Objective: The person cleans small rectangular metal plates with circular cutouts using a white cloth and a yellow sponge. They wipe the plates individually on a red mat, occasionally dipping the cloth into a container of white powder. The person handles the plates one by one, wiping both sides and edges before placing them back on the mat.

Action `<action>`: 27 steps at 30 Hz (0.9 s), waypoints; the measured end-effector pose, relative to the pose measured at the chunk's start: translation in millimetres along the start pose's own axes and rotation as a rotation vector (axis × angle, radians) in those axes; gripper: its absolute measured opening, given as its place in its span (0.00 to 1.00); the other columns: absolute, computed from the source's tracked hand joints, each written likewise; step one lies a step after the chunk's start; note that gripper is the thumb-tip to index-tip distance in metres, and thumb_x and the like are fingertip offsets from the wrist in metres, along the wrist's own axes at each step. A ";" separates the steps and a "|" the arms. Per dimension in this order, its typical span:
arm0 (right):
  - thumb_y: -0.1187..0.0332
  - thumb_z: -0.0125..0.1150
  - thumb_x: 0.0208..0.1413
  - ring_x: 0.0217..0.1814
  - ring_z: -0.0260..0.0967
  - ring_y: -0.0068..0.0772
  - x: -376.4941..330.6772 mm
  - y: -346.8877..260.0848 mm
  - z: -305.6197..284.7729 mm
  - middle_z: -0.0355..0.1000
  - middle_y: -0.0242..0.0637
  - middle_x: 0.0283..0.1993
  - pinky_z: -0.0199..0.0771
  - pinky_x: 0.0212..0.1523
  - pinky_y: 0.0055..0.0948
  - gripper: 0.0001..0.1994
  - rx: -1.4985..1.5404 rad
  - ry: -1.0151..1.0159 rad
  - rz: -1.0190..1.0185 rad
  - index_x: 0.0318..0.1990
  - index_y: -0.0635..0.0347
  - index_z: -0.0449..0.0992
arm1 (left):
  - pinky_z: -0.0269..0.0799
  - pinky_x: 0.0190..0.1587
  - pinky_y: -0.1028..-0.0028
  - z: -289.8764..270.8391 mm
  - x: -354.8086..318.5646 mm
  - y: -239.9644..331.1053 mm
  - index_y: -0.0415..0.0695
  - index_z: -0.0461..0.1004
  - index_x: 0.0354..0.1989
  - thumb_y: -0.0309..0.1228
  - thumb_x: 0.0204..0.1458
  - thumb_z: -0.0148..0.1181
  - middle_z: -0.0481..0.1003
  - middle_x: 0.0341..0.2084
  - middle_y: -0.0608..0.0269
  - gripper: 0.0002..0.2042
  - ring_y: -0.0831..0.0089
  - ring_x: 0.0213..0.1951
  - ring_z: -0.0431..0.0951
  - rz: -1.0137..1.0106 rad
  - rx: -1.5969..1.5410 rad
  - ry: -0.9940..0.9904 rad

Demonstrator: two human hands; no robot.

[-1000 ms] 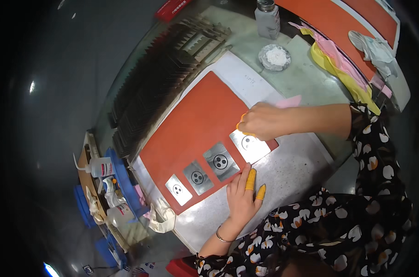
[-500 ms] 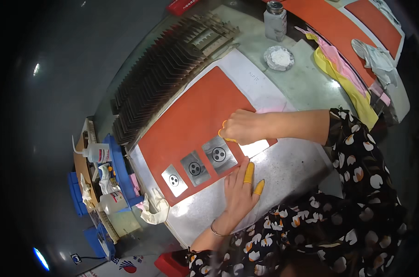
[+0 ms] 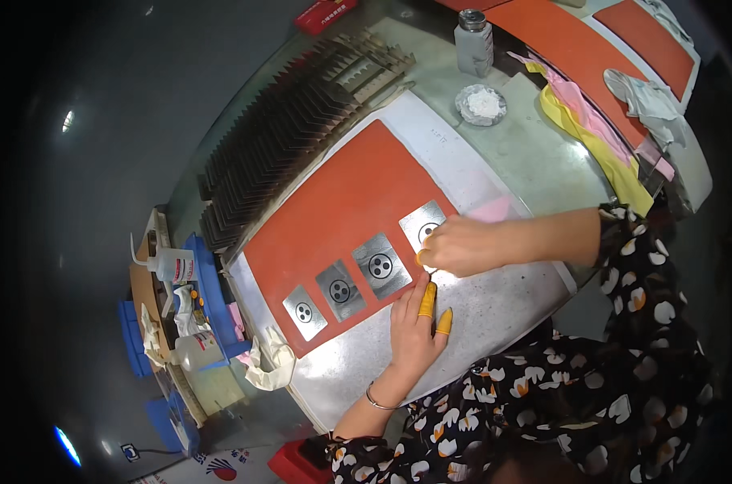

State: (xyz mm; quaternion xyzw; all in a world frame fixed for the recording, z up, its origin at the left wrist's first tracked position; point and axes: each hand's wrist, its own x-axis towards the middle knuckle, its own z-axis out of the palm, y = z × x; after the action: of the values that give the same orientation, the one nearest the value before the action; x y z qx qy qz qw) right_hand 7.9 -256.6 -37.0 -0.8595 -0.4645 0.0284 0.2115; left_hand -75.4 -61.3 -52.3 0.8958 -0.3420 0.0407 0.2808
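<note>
An orange mat (image 3: 326, 202) carries a row of silver metal plates, each marked with a dark ring around three dots. My right hand (image 3: 467, 246), fingers curled in, presses over the lower part of the rightmost plate (image 3: 418, 219). What its fingertips pinch, if anything, is hidden; a small whitish bit shows under them. My left hand (image 3: 414, 332) lies open, fingers stretched toward that plate's near corner, two of them in yellow finger cots. The third plate (image 3: 392, 284), second plate (image 3: 342, 306) and leftmost plate (image 3: 308, 329) lie untouched to the left.
Behind the mat stands a rack of dark angled metal pieces (image 3: 277, 141). At the back right are a pump bottle (image 3: 474, 48), a dish of white material (image 3: 483, 105) and yellow and pink cloths (image 3: 592, 133). Squeeze bottles (image 3: 172, 264) and a white cloth (image 3: 271, 367) sit left.
My right hand has moved slightly right and toward me, uncovering the upper part of the rightmost plate and its mark. My left hand stays nearly in place.
</note>
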 end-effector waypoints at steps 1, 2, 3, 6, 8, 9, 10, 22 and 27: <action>0.72 0.54 0.40 0.30 0.70 0.42 -19.2 14.8 6.0 0.69 0.40 0.24 0.69 0.28 0.38 0.05 0.000 0.062 0.011 0.26 0.63 0.69 | 0.62 0.48 0.62 0.9 -1.1 -2.4 0.30 0.66 0.45 0.27 0.39 0.62 0.65 0.52 0.48 0.22 0.53 0.45 0.67 0.001 -0.011 0.009; 0.71 0.54 0.41 0.30 0.70 0.42 -41.1 29.0 8.3 0.68 0.39 0.24 0.69 0.29 0.38 0.05 -0.009 0.119 0.020 0.27 0.61 0.70 | 0.63 0.48 0.62 0.6 -3.4 -1.6 0.30 0.67 0.44 0.26 0.39 0.62 0.65 0.52 0.48 0.22 0.53 0.45 0.68 -0.009 0.005 0.015; 0.71 0.54 0.44 0.29 0.70 0.43 -61.8 37.3 -0.6 0.69 0.40 0.24 0.68 0.28 0.39 0.04 -0.019 0.057 0.086 0.28 0.60 0.70 | 0.63 0.47 0.63 0.6 -3.6 -2.2 0.30 0.67 0.44 0.26 0.39 0.62 0.65 0.52 0.48 0.22 0.54 0.45 0.68 -0.009 0.002 0.016; 0.67 0.53 0.49 0.28 0.69 0.44 -101.7 45.4 -41.5 0.69 0.40 0.24 0.66 0.28 0.41 0.05 -0.075 -0.038 0.362 0.31 0.57 0.70 | 0.63 0.47 0.63 -6.1 -0.6 2.9 0.33 0.68 0.44 0.26 0.38 0.62 0.66 0.50 0.49 0.21 0.55 0.45 0.68 -0.036 -0.023 -0.009; 0.66 0.53 0.49 0.28 0.69 0.45 -98.4 49.3 -52.6 0.69 0.40 0.24 0.65 0.29 0.42 0.06 -0.143 0.106 0.517 0.31 0.58 0.69 | 0.63 0.46 0.64 -6.7 -2.9 -0.3 0.34 0.69 0.44 0.26 0.38 0.62 0.67 0.47 0.50 0.21 0.56 0.45 0.68 -0.022 -0.023 0.035; 0.65 0.54 0.50 0.28 0.69 0.45 -96.6 49.6 -56.5 0.69 0.40 0.24 0.65 0.29 0.42 0.07 -0.178 0.179 0.600 0.31 0.58 0.69 | 0.63 0.46 0.65 -7.2 -4.5 -1.9 0.35 0.69 0.44 0.26 0.38 0.62 0.68 0.46 0.51 0.21 0.56 0.45 0.68 -0.009 -0.027 0.054; 0.63 0.54 0.51 0.29 0.69 0.44 -99.3 54.7 -59.0 0.69 0.40 0.24 0.66 0.29 0.42 0.08 -0.188 0.246 0.640 0.30 0.58 0.71 | 0.60 0.47 0.64 -8.6 -1.4 -2.3 0.36 0.68 0.46 0.27 0.37 0.63 0.67 0.46 0.52 0.23 0.57 0.46 0.66 0.013 -0.020 0.034; 0.61 0.59 0.44 0.45 0.65 0.39 -164.3 73.7 -135.3 0.70 0.39 0.41 0.60 0.46 0.39 0.13 -0.630 0.422 0.965 0.38 0.51 0.76 | 0.30 0.60 0.43 -21.1 54.6 -10.4 0.31 0.65 0.49 0.37 0.33 0.68 0.55 0.58 0.48 0.34 0.52 0.62 0.47 -0.201 0.261 -0.045; 0.65 0.62 0.40 0.47 0.68 0.46 -268.9 162.6 -152.3 0.67 0.47 0.50 0.67 0.47 0.41 0.27 -0.638 0.307 1.355 0.53 0.51 0.67 | 0.30 0.60 0.43 -23.5 60.0 -8.8 0.35 0.62 0.53 0.38 0.33 0.68 0.53 0.58 0.48 0.36 0.52 0.63 0.45 -0.267 0.236 -0.050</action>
State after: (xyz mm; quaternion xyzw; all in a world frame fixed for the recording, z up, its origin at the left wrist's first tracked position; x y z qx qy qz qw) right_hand 20.7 -603.8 -1.7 -0.9703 0.2131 -0.1036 -0.0484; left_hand -21.2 -78.8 -20.9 0.9608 -0.2199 0.0204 0.1679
